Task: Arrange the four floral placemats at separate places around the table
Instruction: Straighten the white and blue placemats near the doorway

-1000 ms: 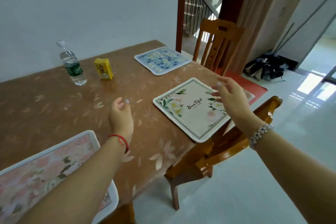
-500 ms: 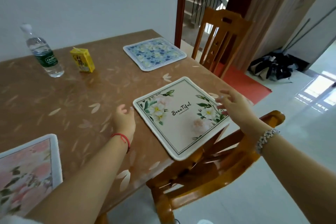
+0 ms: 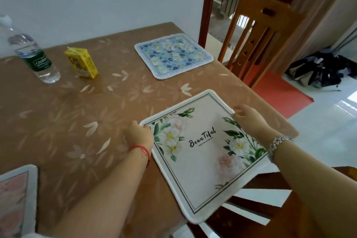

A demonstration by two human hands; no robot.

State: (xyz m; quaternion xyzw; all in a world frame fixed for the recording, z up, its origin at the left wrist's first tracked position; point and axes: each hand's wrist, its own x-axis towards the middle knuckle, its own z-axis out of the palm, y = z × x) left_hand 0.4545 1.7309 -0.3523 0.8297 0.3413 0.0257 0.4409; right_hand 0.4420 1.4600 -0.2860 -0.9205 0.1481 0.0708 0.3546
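Note:
A white floral placemat (image 3: 201,152) printed "Beautiful" lies at the table's right edge, its near corner hanging over the edge. My left hand (image 3: 140,136) pinches its left corner. My right hand (image 3: 249,118) curls over its far right corner. A blue floral placemat (image 3: 173,55) lies flat at the far right of the brown table (image 3: 77,112). Part of a pink floral placemat (image 3: 15,199) shows at the bottom left. No other placemat is in view.
A water bottle (image 3: 36,60) and a yellow drink carton (image 3: 82,63) stand at the far left of the table. One wooden chair (image 3: 260,40) stands beside the blue mat, another (image 3: 260,208) under the white mat's overhang. A dark bag (image 3: 318,69) lies on the floor.
Both hands have come down from above the table onto the white placemat, the left to its left corner and the right to its far right corner. The view has shifted right.

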